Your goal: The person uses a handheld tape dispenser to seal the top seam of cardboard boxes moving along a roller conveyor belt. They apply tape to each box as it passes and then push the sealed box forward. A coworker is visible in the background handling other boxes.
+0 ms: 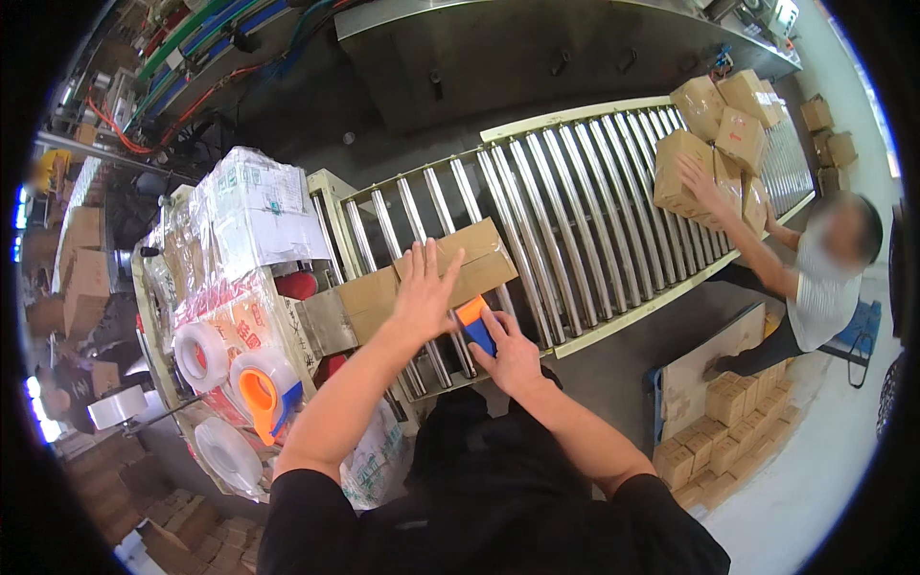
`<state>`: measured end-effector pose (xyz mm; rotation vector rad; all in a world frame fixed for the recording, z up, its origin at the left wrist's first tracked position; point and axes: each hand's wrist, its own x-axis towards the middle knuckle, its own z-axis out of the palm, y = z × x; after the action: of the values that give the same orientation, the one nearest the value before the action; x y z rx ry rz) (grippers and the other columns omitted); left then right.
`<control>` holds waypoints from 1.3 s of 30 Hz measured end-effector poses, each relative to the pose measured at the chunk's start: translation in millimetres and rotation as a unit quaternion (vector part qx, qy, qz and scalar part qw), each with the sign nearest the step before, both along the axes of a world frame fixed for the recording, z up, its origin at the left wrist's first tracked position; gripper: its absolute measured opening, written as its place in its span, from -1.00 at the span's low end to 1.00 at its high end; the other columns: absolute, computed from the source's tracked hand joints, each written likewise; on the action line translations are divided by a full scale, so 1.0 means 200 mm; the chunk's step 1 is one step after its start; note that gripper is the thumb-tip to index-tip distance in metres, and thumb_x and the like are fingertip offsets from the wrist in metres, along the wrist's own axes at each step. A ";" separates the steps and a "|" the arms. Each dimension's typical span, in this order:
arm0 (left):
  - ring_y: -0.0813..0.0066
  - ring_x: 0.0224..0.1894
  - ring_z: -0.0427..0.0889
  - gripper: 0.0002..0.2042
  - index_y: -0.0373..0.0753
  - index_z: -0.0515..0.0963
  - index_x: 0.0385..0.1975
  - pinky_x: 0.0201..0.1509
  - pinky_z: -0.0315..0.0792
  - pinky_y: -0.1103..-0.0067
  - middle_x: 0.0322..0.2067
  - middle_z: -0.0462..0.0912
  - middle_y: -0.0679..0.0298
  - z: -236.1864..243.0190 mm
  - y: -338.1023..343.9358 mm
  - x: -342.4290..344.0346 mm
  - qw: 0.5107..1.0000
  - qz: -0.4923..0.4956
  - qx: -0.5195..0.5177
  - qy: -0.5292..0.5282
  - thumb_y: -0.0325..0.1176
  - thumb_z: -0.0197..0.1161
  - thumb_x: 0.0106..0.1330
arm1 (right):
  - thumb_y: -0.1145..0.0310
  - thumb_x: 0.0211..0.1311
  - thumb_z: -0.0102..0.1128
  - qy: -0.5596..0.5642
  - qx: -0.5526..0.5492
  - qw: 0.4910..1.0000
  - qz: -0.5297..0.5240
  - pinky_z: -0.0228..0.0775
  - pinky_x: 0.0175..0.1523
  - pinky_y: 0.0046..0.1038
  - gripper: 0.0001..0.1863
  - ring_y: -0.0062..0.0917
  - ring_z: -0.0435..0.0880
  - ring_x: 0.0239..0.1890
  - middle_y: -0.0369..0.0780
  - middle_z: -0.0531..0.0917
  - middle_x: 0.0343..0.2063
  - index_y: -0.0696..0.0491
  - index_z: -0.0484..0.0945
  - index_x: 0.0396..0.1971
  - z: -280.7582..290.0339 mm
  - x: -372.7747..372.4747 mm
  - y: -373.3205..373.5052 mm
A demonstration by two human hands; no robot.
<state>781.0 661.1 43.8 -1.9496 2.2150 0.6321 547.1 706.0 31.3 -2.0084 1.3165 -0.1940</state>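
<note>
A long cardboard box [479, 257] lay across the near end of a roller conveyor [565, 220], its brown flaps facing up. The person's left hand [424, 292] was spread on top of it, palm down with the fingers apart, gripping nothing. The right hand [508, 356] was closed around an orange and blue tape dispenser [479, 324] just beside the box's near edge; whether the dispenser touched the cardboard could not be told. The two hands were apart, though near each other.

To the left of the box stood a machine wrapped in clear film and printed sheets [287, 225]. On its near part lay a roll of clear tape [183, 353], a second orange and blue dispenser [259, 393] with its own roll, and another large clear roll [228, 452] closer to the person.

Toward the far right end of the conveyor, a co-worker in a pale striped top [824, 302] had one hand [697, 177] on a cluster of cartons [743, 139] piled on the rollers. Below that person, smaller brown boxes [728, 402] were stacked in rows beside a flat cart [704, 374]
</note>
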 end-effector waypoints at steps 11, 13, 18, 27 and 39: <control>0.18 0.49 0.49 0.17 -0.10 0.16 0.71 0.61 0.31 0.30 0.44 0.53 0.12 -0.13 -0.59 0.26 0.756 0.339 0.262 0.494 -0.24 0.71 0.02 | 0.03 0.33 0.51 0.017 0.014 0.993 0.112 0.73 0.08 -0.09 -0.26 -0.07 0.81 0.07 -0.10 0.69 0.23 -0.08 0.55 0.47 -0.25 -0.64 -0.51; 0.21 0.49 0.48 0.14 -0.09 0.16 0.71 0.62 0.29 0.33 0.43 0.54 0.15 -0.28 -0.55 0.28 0.675 0.409 0.291 0.540 -0.31 0.69 0.06 | 0.02 0.33 0.50 0.047 0.053 0.988 0.139 0.72 0.09 -0.06 -0.25 -0.04 0.82 0.01 -0.08 0.70 0.17 -0.10 0.54 0.48 -0.21 -0.50 -0.77; 0.13 0.42 0.60 -0.03 -0.12 0.20 0.69 0.58 0.46 0.23 0.42 0.56 0.10 -0.30 -0.45 0.19 0.582 0.452 0.277 0.617 -0.35 0.55 0.24 | 0.00 0.33 0.56 0.015 0.418 0.908 0.011 0.73 0.03 -0.17 -0.35 -0.27 0.88 -0.03 -0.01 0.86 -0.04 0.16 0.73 0.24 -0.60 -0.24 -1.06; 0.16 0.35 0.68 -0.25 -0.32 0.34 0.57 0.49 0.56 0.24 0.32 0.66 0.07 -0.46 -0.76 -0.73 0.488 0.431 0.217 0.727 -0.28 0.43 0.39 | 0.28 0.58 0.38 -0.252 0.536 0.766 -0.249 0.61 0.31 -0.40 -0.31 -0.50 0.77 0.16 -0.08 0.77 0.18 0.37 0.41 0.51 -0.11 -1.12 -0.68; -0.04 0.19 0.78 -0.35 -0.18 0.45 0.50 0.27 0.63 0.15 0.15 0.71 -0.23 -0.40 -2.21 -2.47 0.670 0.392 0.034 0.629 -0.19 0.42 0.42 | 0.32 0.49 0.49 -0.290 0.343 0.711 -0.541 0.60 0.26 -0.46 -0.28 -0.52 0.72 0.14 -0.09 0.71 0.23 0.34 0.46 0.50 -0.20 -2.01 -0.43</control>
<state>287.0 218.1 -37.0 -2.7631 1.2745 2.8090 144.6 619.8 -9.0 -0.3041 1.6165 -0.6822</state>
